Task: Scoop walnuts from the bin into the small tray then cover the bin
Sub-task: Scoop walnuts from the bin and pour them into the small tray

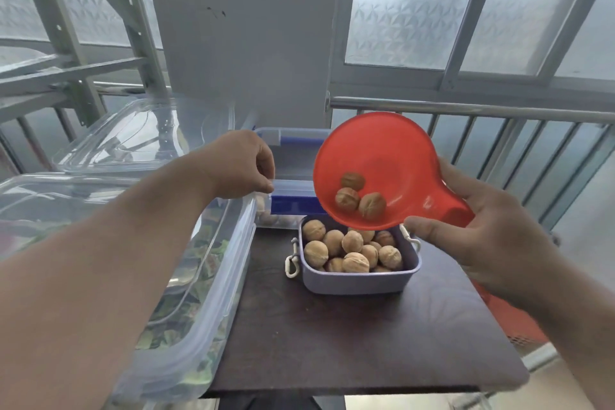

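Note:
A small lavender tray (pixel 359 283) with white side clips sits on the dark table, filled with several walnuts (pixel 352 250). My right hand (pixel 489 243) grips the handle of a red scoop (pixel 392 156), tilted over the tray's far edge with three walnuts (pixel 361 198) in its bowl. Behind the tray stands the clear bin (pixel 293 206) with blue clips, a few walnuts showing through its wall. My left hand (pixel 243 166) pinches the edge of the bin's clear lid, fingers curled at the near left corner.
Stacked clear lidded containers (pixel 186 276) holding green contents fill the left side, overlapping the dark table (pixel 332 343). A red perforated object (pixel 519 319) lies under my right forearm. A metal railing (pixel 466 108) and frosted windows stand behind.

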`<state>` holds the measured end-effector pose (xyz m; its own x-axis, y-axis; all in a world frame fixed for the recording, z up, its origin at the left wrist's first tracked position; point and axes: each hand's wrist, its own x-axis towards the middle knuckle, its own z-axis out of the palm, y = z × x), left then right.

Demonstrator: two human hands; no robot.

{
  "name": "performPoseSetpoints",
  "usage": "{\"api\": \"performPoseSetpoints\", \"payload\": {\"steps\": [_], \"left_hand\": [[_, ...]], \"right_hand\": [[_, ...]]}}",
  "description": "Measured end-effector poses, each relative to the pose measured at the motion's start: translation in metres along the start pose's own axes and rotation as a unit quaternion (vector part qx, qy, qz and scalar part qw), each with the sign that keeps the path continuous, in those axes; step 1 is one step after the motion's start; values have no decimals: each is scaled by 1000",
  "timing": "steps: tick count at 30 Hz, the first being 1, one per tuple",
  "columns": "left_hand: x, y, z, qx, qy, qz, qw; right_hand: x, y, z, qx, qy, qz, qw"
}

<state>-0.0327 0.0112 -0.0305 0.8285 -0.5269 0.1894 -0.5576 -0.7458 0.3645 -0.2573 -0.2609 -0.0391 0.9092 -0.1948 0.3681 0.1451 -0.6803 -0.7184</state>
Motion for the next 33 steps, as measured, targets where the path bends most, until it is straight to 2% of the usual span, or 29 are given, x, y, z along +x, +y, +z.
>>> {"api": "performPoseSetpoints", "payload": {"steps": [3, 7, 10, 13, 19, 33], "left_hand": [[0, 1, 0, -2, 2, -1, 1000], [-1, 1, 0, -3, 2, 1, 1000], [-2, 2, 0, -3, 0, -1, 1000], [-2, 2, -1, -4, -2, -3, 1000], [-1, 2, -1, 2, 3, 2, 1000], [-1, 2, -1, 2, 2, 5, 1000]], "right_hand": [[-20, 3, 14, -69, 30, -2, 997], [-40, 8, 30, -77, 47, -8, 996], [-50, 11, 38, -128, 64, -37, 989], [-53, 8, 42, -212, 56, -80, 972], [-50, -2, 35, -277, 51, -91, 955], [-48, -3, 33, -304, 46, -94, 947]]}}
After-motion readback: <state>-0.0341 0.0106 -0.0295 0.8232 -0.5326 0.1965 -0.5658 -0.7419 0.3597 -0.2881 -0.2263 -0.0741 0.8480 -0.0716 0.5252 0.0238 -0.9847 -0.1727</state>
